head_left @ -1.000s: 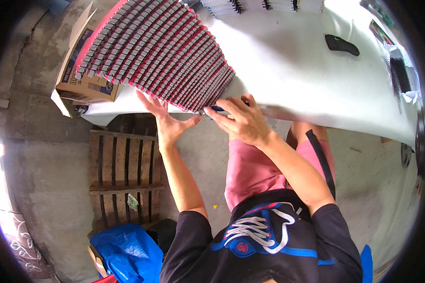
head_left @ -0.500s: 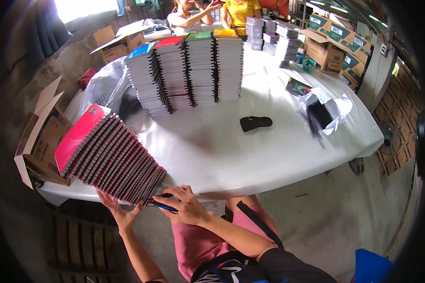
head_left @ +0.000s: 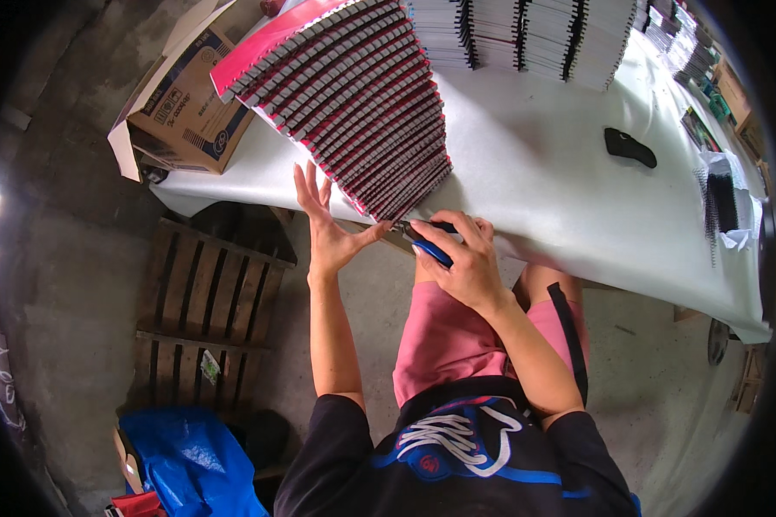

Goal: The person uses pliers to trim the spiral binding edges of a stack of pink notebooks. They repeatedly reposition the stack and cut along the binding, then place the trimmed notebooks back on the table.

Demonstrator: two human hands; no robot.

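Note:
A tall, leaning stack of spiral-bound notebooks [head_left: 362, 112] with a red cover on top stands at the table's near edge, its bound edges facing me. My left hand [head_left: 332, 237] has its fingers spread by the stack's near left side, with the thumb stretched to the lowest corner. In my right hand [head_left: 474, 263] is a pair of blue-and-black-handled pliers [head_left: 431, 248]. Their jaws are at that same low corner, beside my left thumb tip. What lies between the jaws is too small to make out.
An open cardboard box [head_left: 185, 103] stands left of the stack. More notebook stacks [head_left: 543, 39] rise behind it on the white-covered table [head_left: 543, 155]. A black pouch-like item [head_left: 629, 148] and black coils in white plastic [head_left: 733, 202] lie to the right. Below left are a wooden pallet [head_left: 203, 302] and blue plastic [head_left: 185, 461].
My view has tipped down and turned left, so the two people at the back are out of sight. The pliers stay at the stack's lowest corner, and my left fingers are spread beside it.

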